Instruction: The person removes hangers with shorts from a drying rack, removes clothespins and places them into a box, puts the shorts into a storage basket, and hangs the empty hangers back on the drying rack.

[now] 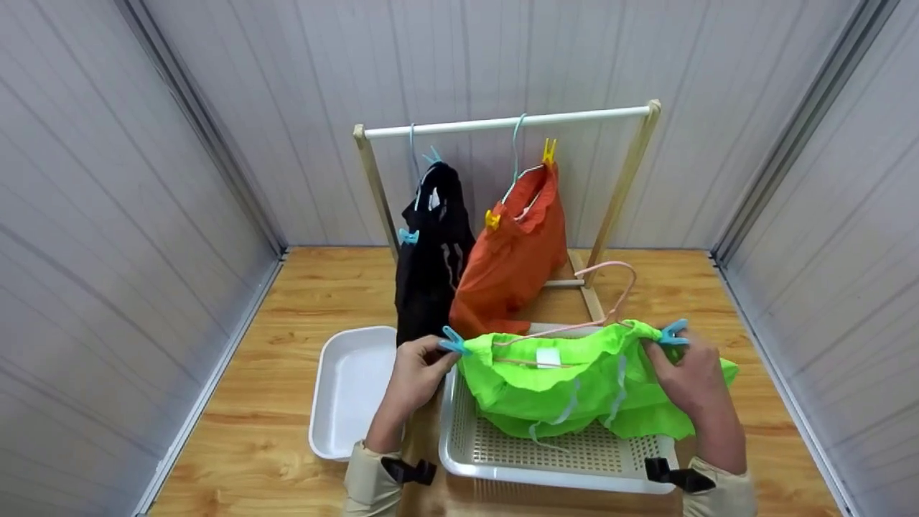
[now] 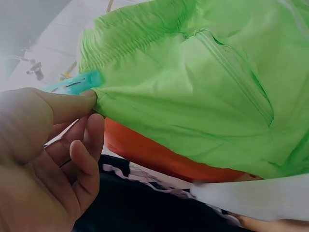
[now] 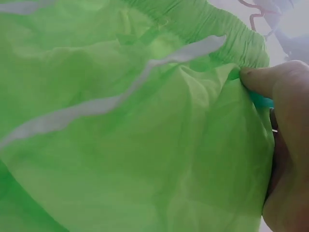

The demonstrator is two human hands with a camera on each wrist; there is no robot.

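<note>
Bright green shorts (image 1: 546, 395) with an elastic waistband and white drawstrings hang over the plastic basket (image 1: 553, 474). A pink hanger (image 1: 621, 291) runs inside the waistband, its hook pointing up and right. One blue clothespin (image 1: 454, 340) clips the waistband's left end, another blue clothespin (image 1: 673, 333) its right end. My left hand (image 1: 418, 373) pinches the shorts' edge between thumb and fingers, just below the left clothespin. At the opposite end my right hand (image 1: 689, 377) pinches the fabric beside the right clothespin, thumb in front. In the left wrist view a zipped pocket (image 2: 236, 72) shows.
Behind stands a drying rack (image 1: 502, 123) with a white bar and wooden legs. Black clothing (image 1: 431, 280) and an orange garment (image 1: 510, 251) hang from it on clipped hangers. A white tray (image 1: 319, 402) lies at left on the wooden floor. Panel walls enclose the space.
</note>
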